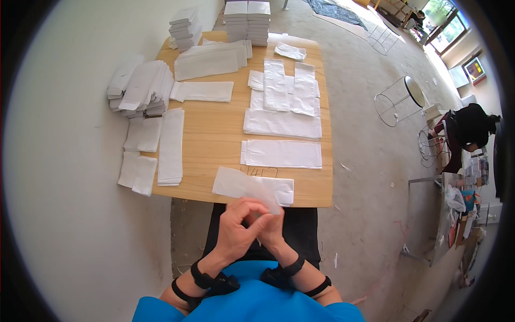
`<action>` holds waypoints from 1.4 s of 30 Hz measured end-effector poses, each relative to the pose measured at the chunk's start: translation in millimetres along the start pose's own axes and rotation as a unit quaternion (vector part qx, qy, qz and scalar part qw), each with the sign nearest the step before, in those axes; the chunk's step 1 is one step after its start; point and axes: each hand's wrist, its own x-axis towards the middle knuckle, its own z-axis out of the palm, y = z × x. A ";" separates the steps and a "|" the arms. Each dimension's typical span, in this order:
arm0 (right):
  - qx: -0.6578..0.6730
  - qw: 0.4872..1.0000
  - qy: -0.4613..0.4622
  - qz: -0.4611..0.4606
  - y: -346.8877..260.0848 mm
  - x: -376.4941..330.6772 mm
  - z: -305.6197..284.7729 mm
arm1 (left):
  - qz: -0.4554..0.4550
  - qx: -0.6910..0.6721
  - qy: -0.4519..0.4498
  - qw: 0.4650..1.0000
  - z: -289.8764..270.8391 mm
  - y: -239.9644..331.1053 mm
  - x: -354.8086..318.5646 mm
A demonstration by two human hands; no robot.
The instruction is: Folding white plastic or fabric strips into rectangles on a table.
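Observation:
My left hand (240,229) and my right hand (272,229) meet in front of the table's near edge, fingers closed. Between them they grip one end of a thin white paper sheet (236,182), whose other end slants out to the left over the tabletop. Beneath and beside that sheet lies a small stack of white folded paper (282,190) at the table's near edge. Just beyond it is a long flat stack of white paper (284,154). Some fingertips are hidden behind my left hand, so the exact grip does not show.
The wooden table (209,129) carries overlapping white paper pieces (279,122) at right and a long paper stack (170,145) at left. White flat boxes (247,24) are piled at the far edge, a paper heap (142,88) at the left. A stool (413,91) and another person (469,129) are at right.

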 end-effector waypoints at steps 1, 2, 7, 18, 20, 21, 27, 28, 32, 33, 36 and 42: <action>0.052 0.998 0.020 0.031 1.4 1.3 -9.4 | 0.153 0.088 0.029 0.984 5.9 7.3 5.9; 0.076 0.990 0.093 0.077 0.3 6.9 -16.8 | 0.301 0.170 0.053 0.937 10.8 10.4 12.2; 0.105 0.967 0.146 0.180 54.6 1.8 -72.9 | 0.253 0.304 0.033 0.918 -16.9 -68.7 47.9; 0.132 0.958 0.116 0.225 93.6 3.7 -97.0 | 0.219 0.555 -0.079 0.798 -20.8 -127.9 36.8; 0.141 0.957 0.111 0.229 96.4 2.0 -98.5 | 0.220 0.570 -0.058 0.790 -21.9 -129.9 35.6; 0.149 0.955 0.107 0.231 97.5 1.4 -99.6 | 0.219 0.570 -0.059 0.790 -21.9 -129.4 35.0; 0.189 0.952 0.111 0.213 87.0 8.9 -104.7 | 0.231 0.576 -0.051 0.782 -23.1 -129.7 32.0; 0.188 0.952 0.111 0.214 87.5 10.3 -105.9 | 0.231 0.578 -0.057 0.781 -23.6 -130.3 31.2; 0.175 0.959 0.096 0.202 93.7 13.5 -113.2 | 0.229 0.574 -0.070 0.783 -24.3 -131.9 28.4; 0.175 0.959 0.099 0.202 96.7 13.6 -114.6 | 0.229 0.573 -0.070 0.784 -24.0 -131.9 27.8; 0.160 0.959 0.105 0.211 105.2 14.1 -116.9 | 0.233 0.589 -0.068 0.771 -24.6 -133.0 25.6; 0.091 0.958 0.130 0.241 136.5 11.9 -125.4 | 0.235 0.596 -0.068 0.765 -24.9 -136.5 24.3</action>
